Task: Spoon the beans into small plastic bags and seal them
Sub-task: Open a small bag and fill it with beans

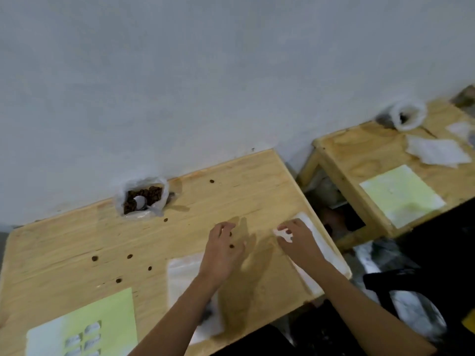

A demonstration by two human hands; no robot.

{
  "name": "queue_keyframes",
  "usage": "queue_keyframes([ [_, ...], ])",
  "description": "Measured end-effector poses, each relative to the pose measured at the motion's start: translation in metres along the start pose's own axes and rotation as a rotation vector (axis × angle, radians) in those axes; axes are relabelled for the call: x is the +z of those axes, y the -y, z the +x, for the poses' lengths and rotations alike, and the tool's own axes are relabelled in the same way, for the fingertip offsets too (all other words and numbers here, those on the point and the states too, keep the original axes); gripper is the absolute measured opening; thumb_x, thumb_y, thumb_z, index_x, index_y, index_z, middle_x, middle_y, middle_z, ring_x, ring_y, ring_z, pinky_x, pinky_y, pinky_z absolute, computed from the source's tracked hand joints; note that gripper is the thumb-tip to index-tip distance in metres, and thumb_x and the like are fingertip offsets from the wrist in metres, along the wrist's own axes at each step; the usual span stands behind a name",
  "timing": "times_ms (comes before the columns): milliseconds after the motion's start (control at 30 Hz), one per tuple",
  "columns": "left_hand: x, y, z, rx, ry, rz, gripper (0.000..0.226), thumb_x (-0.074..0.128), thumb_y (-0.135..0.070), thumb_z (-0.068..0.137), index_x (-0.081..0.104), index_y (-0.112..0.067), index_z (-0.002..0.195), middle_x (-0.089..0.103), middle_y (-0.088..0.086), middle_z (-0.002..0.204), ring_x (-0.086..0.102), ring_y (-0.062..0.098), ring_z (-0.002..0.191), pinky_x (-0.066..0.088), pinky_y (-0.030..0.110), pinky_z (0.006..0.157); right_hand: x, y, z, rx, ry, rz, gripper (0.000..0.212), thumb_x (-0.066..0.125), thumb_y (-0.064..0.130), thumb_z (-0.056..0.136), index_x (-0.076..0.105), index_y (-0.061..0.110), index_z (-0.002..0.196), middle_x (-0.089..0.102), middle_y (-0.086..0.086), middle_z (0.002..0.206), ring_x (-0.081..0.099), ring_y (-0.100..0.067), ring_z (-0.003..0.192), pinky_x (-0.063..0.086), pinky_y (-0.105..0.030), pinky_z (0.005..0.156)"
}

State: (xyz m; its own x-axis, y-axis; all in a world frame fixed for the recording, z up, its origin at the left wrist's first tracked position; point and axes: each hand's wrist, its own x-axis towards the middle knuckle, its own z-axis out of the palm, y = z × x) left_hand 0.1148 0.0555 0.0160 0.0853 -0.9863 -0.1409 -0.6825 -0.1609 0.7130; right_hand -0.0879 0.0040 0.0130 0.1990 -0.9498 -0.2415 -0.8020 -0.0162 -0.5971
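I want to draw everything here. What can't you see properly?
Head view only:
- Spoon in the bean bag: only a white bit shows; beans bury the rest.
- Small packets on the green sheet: blurred, cut by the bottom edge; count unclear.
- Flat plastic bag: an arm covers part.
- Right hand on the white bag stack: its fingers hide whether it pinches one.

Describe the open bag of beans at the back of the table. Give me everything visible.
The bag of beans is thin, clear, crinkled plastic with its mouth rolled wide open. It sits on the wooden table at the far edge, close to the grey wall. Dark brown beans fill it, and a white spoon lies among them. Neither hand touches it.
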Motion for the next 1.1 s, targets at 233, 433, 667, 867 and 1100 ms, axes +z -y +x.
queue_keyframes([
  [233, 0.071, -0.037, 0.024, -0.014, 0.284, 0.084, 0.074, 0.062, -0.041, 0.085, 0.024, -0.016, 0.143, 0.025, 0.002, 0.147, 0.022, 0.018, 0.136, 0.028, 0.029, 0.108, -0.04, -0.076, -0.011, 0.267, 0.039, -0.085, 0.04, 0.055, 0.014, 0.087, 0.047, 0.01, 0.126, 0.042, -0.007, 0.125, 0.046, -0.025, 0.115, 0.04, -0.028, 0.088],
  [433, 0.107, -0.049, 0.028, 0.025, 0.314, 0.165, 0.102, 0.071, -0.05, 0.072, 0.009, -0.018, 0.146, 0.013, -0.003, 0.151, 0.014, 0.016, 0.139, 0.025, 0.031, 0.112, -0.037, -0.092, -0.004, 0.303, 0.046, -0.044, 0.038, 0.059, 0.017, 0.086, 0.051, 0.01, 0.123, 0.042, -0.006, 0.118, 0.046, -0.022, 0.109, 0.04, -0.027, 0.092],
  [667, 0.117, -0.046, 0.031, 0.051, 0.289, 0.146, 0.107, 0.077, -0.042, 0.069, 0.009, -0.018, 0.148, 0.014, -0.002, 0.154, 0.011, 0.015, 0.141, 0.018, 0.029, 0.114, -0.028, -0.086, 0.0, 0.335, -0.029, 0.063, 0.027, 0.058, 0.016, 0.086, 0.053, 0.014, 0.112, 0.039, 0.004, 0.106, 0.04, -0.012, 0.094, 0.033, -0.02, 0.077],
  [867, 0.119, -0.046, 0.029, 0.056, 0.279, 0.112, 0.111, 0.079, -0.04, 0.068, 0.007, -0.017, 0.149, 0.014, 0.0, 0.154, 0.01, 0.016, 0.142, 0.018, 0.03, 0.115, -0.029, -0.081, -0.005, 0.264, -0.151, 0.116, 0.017, 0.06, 0.015, 0.084, 0.053, 0.016, 0.1, 0.047, 0.006, 0.096, 0.044, -0.011, 0.09, 0.034, -0.018, 0.075],
  [1100, 0.116, -0.053, 0.031, 0.058, 0.26, 0.104, 0.112, 0.081, -0.038, 0.066, 0.009, -0.013, 0.148, 0.02, 0.002, 0.151, 0.017, 0.018, 0.14, 0.022, 0.034, 0.116, -0.036, -0.072, -0.001, 0.282, -0.19, 0.113, 0.006, 0.057, 0.019, 0.088, 0.051, 0.019, 0.088, 0.054, 0.003, 0.086, 0.053, -0.011, 0.076, 0.036, -0.011, 0.058],
])
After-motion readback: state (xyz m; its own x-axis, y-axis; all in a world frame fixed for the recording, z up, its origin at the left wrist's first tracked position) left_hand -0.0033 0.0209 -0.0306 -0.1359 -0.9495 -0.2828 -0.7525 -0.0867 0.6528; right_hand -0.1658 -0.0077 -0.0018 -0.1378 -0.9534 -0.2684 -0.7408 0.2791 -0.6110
